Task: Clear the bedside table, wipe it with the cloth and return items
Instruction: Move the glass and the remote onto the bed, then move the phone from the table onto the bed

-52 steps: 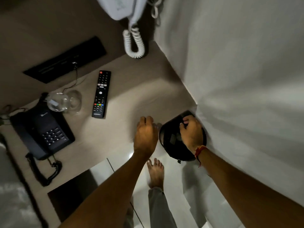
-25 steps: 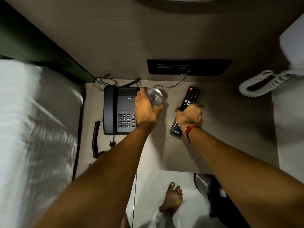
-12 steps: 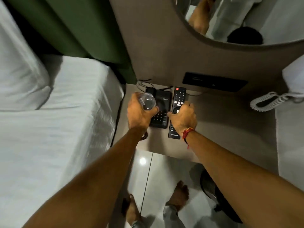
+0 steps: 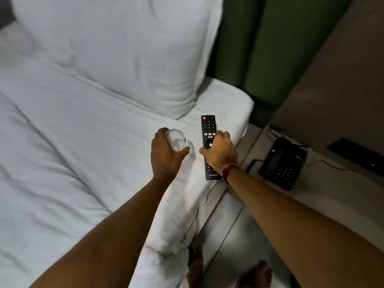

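**Glass and remote carried over to the bed**

Both hands have swung away from the bench since half a second ago, and the glass and remote that were over it are now above the white bed sheet [image 4: 72, 163].

Nearest, two bare feet stand on the pale floor [image 4: 239, 242] beside the bed edge. Further out, the left hand [image 4: 166, 154] has its grip wrapped around a clear drinking glass [image 4: 176, 141], mouth facing up, low over the sheet. Just beside it, the right hand [image 4: 221, 152], with a red thread at the wrist, grasps the black TV remote [image 4: 208, 129] around its middle; whether it touches the sheet I cannot tell.

To the right, the bench [image 4: 311, 194] carries a black desk telephone [image 4: 282, 163]. Beyond the hands lies a white pillow [image 4: 124, 48], with a green headboard [image 4: 259, 48] behind.
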